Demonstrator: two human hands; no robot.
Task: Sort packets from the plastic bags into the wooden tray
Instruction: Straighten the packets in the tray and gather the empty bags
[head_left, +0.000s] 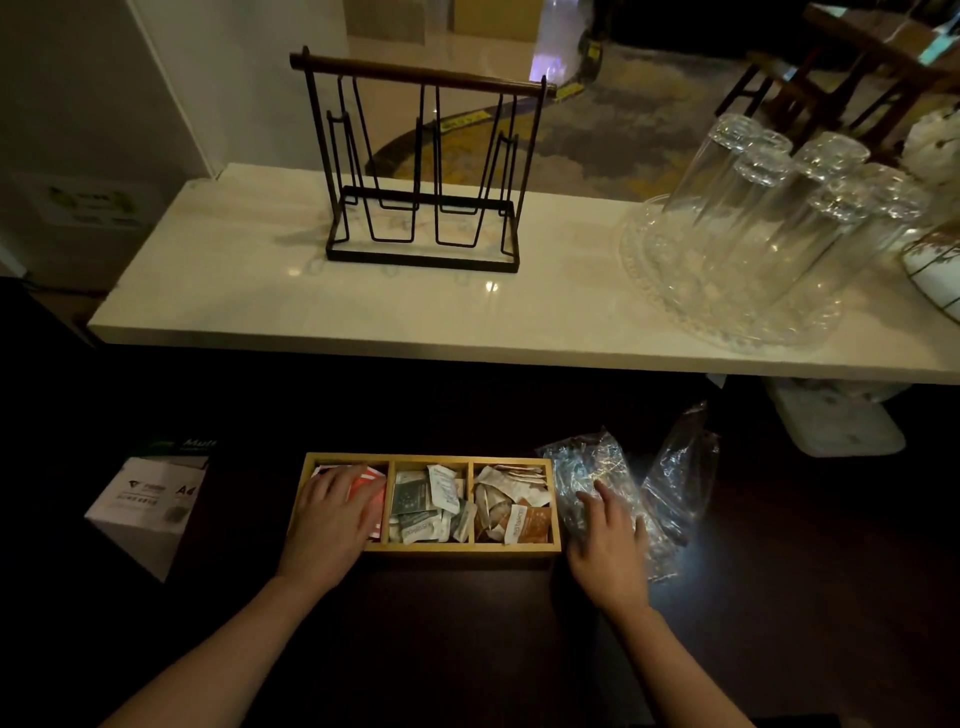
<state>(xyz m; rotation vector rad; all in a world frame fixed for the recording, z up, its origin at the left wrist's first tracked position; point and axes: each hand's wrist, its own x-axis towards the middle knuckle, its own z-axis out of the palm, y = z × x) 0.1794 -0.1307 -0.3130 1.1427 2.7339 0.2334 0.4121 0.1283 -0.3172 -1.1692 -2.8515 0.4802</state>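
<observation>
A three-compartment wooden tray (431, 548) sits on the dark counter. Red packets (370, 480) fill its left compartment, green and white packets (428, 504) the middle, brown and white packets (514, 506) the right. My left hand (332, 517) rests flat on the red packets in the left compartment, fingers spread. Just right of the tray, my right hand (608, 545) lies palm-down on a crumpled clear plastic bag (587, 467). A second clear bag (680, 467) lies just beyond, further right. What the bags contain cannot be made out.
A white paper box (148, 506) stands left of the tray. Above, a marble shelf (249, 291) carries a black wire rack (423, 171), several upturned glasses on a glass platter (727, 317), and a white vessel (935, 275). A white container (836, 421) sits under the shelf at right.
</observation>
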